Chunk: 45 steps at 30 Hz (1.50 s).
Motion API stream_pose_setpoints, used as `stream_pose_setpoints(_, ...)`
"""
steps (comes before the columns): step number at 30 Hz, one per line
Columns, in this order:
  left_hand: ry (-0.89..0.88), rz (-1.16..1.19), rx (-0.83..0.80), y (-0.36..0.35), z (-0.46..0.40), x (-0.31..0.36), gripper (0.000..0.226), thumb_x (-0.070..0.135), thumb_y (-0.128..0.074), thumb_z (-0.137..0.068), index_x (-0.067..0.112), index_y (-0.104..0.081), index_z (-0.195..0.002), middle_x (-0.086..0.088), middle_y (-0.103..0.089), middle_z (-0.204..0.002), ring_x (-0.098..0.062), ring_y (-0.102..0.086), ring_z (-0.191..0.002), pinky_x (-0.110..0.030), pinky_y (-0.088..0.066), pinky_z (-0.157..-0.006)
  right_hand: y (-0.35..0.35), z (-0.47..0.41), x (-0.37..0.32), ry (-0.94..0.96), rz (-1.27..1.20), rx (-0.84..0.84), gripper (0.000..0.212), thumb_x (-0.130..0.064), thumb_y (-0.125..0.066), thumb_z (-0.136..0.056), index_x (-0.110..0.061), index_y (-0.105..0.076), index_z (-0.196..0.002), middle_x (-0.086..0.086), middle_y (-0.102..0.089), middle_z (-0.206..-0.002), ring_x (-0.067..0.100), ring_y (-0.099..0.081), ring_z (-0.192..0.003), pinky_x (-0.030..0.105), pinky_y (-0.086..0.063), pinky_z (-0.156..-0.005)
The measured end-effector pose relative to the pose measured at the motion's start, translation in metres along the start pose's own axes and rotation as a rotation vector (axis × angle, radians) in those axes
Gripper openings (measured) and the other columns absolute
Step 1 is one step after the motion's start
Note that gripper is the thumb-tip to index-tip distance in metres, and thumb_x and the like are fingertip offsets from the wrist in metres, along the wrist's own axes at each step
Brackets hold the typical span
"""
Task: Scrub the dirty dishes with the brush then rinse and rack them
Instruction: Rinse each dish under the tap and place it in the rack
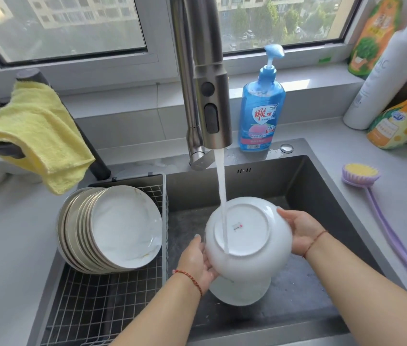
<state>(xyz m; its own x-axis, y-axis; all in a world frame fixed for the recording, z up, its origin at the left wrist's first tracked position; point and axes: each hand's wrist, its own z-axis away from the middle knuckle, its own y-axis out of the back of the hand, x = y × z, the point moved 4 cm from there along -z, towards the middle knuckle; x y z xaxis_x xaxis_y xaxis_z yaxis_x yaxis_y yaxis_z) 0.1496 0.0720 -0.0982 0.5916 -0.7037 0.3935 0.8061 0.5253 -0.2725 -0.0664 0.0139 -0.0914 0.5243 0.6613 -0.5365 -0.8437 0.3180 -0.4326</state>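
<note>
left hand (198, 263) grip: cradles white bowl (247, 236) | right hand (299, 231) grip: fingers curled on rim | bowl bottom-up under faucet (212, 96) stream | another dish apparently beneath

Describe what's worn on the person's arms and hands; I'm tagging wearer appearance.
Both forearms are bare, with no sleeves showing and no gloves. The left hand and right hand each have a thin red braided string bracelet at the wrist. No rings or watch are visible.
</note>
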Motion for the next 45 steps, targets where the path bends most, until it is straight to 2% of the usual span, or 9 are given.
stream_pose_setpoints(3,0.002,-0.041,-0.020,-0.005,0.008,-0.013,0.035,0.036,-0.047,-0.103,0.007,-0.065,-0.100,-0.013,-0.071,-0.087,-0.027,-0.066,-0.081,-0.039,-0.057,-0.058,0.023,0.004,-0.003,0.034,-0.023,-0.101,0.069,-0.015,-0.095,-0.034,0.000,-0.073,-0.098,0.022,-0.070,-0.096,0.037,-0.070,-0.080,0.050,-0.058,-0.067)
stream_pose_setpoints(8,0.073,-0.184,-0.077,-0.006,0.011,-0.037,0.033,0.033,-0.048,-0.102,0.013,-0.064,-0.081,-0.015,-0.072,-0.091,-0.034,-0.064,-0.098,-0.052,-0.051,-0.092,0.029,0.017,-0.016,0.115,0.142,-0.257,0.067,-0.022,-0.096,-0.024,-0.002,-0.077,-0.084,0.021,-0.072,-0.084,0.034,-0.070,-0.072,0.043,-0.059,-0.065)
stream_pose_setpoints(11,0.158,-0.239,-0.069,-0.001,0.010,-0.040,0.041,0.042,-0.049,-0.100,0.002,-0.058,-0.107,-0.027,-0.060,-0.107,-0.043,-0.055,-0.113,-0.056,-0.045,-0.103,0.012,0.024,-0.021,0.142,0.355,-0.345,0.066,-0.027,-0.096,-0.029,0.003,-0.075,-0.084,0.023,-0.070,-0.081,0.033,-0.069,-0.068,0.038,-0.058,-0.061)
stream_pose_setpoints(16,0.211,-0.039,-0.070,0.004,0.013,-0.032,0.055,0.048,-0.049,-0.099,-0.003,-0.049,-0.120,-0.031,-0.055,-0.112,-0.044,-0.059,-0.092,-0.046,-0.056,-0.045,-0.030,0.034,-0.010,0.141,0.680,-0.404,0.058,-0.034,-0.093,-0.035,0.002,-0.068,-0.073,0.016,-0.066,-0.069,0.025,-0.064,-0.058,0.031,-0.054,-0.057)
stream_pose_setpoints(25,0.220,0.047,-0.163,0.008,0.013,0.004,0.081,0.068,-0.040,-0.093,0.010,-0.032,-0.150,-0.034,-0.039,-0.139,-0.053,-0.045,-0.126,-0.063,-0.044,-0.096,-0.085,0.061,0.016,0.429,1.406,-0.129,0.035,-0.024,-0.064,-0.085,-0.019,-0.046,-0.055,-0.008,-0.044,-0.055,0.011,-0.042,-0.055,0.024,-0.033,-0.053)
stream_pose_setpoints(34,0.051,0.098,-0.160,-0.008,0.029,0.010,0.053,0.052,-0.052,-0.095,0.005,-0.063,-0.117,-0.019,-0.075,-0.093,-0.037,-0.069,-0.085,-0.037,-0.054,-0.059,-0.117,0.086,0.073,0.901,1.959,-0.029,0.033,-0.031,-0.051,-0.095,-0.020,-0.038,-0.067,-0.006,-0.032,-0.058,0.018,-0.039,-0.063,0.021,-0.023,-0.048)
stream_pose_setpoints(38,-0.045,0.054,-0.162,0.006,0.030,0.012,0.053,0.049,-0.051,-0.097,0.002,-0.061,-0.117,-0.024,-0.074,-0.096,-0.042,-0.068,-0.096,-0.045,-0.058,-0.071,-0.106,0.076,0.091,0.590,1.711,-0.333,0.026,-0.038,-0.040,-0.099,-0.023,-0.060,-0.106,-0.004,-0.065,-0.100,0.017,-0.059,-0.095,0.029,-0.047,-0.086)
stream_pose_setpoints(41,-0.074,0.070,-0.193,0.011,0.030,0.008,0.063,0.054,-0.050,-0.096,-0.005,-0.058,-0.115,-0.023,-0.073,-0.093,-0.041,-0.068,-0.098,-0.052,-0.055,-0.087,-0.112,0.069,0.095,0.421,1.393,-0.554,0.040,-0.034,-0.029,-0.104,-0.037,-0.036,-0.143,-0.022,-0.034,-0.147,-0.007,-0.021,-0.137,0.021,-0.013,-0.116)
stream_pose_setpoints(45,-0.141,0.096,-0.293,0.004,0.041,0.006,0.050,0.049,-0.044,-0.100,0.007,-0.063,-0.120,-0.017,-0.072,-0.107,-0.037,-0.069,-0.102,-0.049,-0.053,-0.089,-0.121,0.045,0.094,0.564,1.735,-0.381,0.051,-0.020,-0.018,-0.105,-0.021,0.000,-0.153,-0.015,0.011,-0.156,-0.004,0.016,-0.137,0.016,0.020,-0.108)
